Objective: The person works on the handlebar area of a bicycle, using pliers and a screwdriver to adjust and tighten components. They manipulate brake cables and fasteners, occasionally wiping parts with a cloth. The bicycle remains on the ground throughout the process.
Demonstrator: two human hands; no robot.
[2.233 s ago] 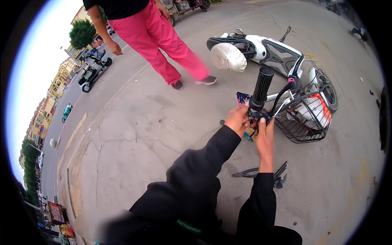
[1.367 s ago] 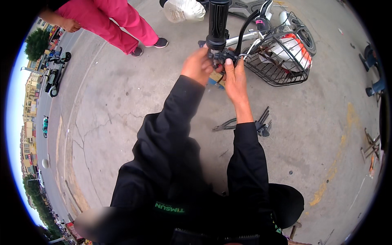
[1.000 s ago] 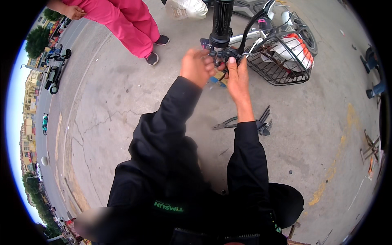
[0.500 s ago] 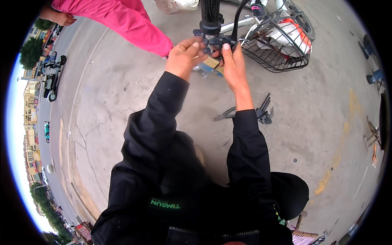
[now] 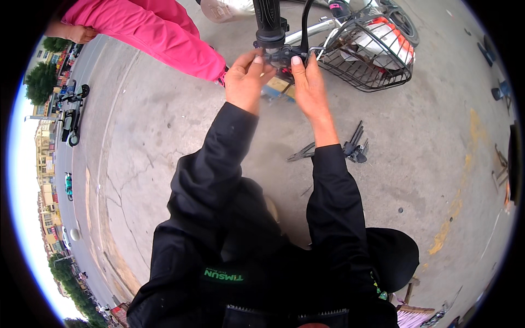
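Both hands are up at a bike's handlebar, beside a black rubber grip (image 5: pixel 269 23). My right hand (image 5: pixel 311 94) closes on the black brake lever mount (image 5: pixel 286 53), its thumb pressed against the near side. From that mount the black brake lever (image 5: pixel 305 26) runs away from me. On the left, close beside the mount, my left hand (image 5: pixel 244 81) has thumb and fingers drawn together; what they pinch is too small and blurred to make out. Below the hands a yellowish block with a blue part (image 5: pixel 280 86) is partly hidden.
A black wire basket (image 5: pixel 367 54) with white and orange bags sits right of the handlebar. Pliers (image 5: pixel 301 152) and dark tools (image 5: pixel 355 146) lie on the concrete below my right hand. A person in pink trousers (image 5: pixel 147 38) stands at the upper left.
The handlebar and basket sit slightly farther left and higher in view. My left hand has shifted slightly right relative to the bar; my right hand keeps its hold on the mount.
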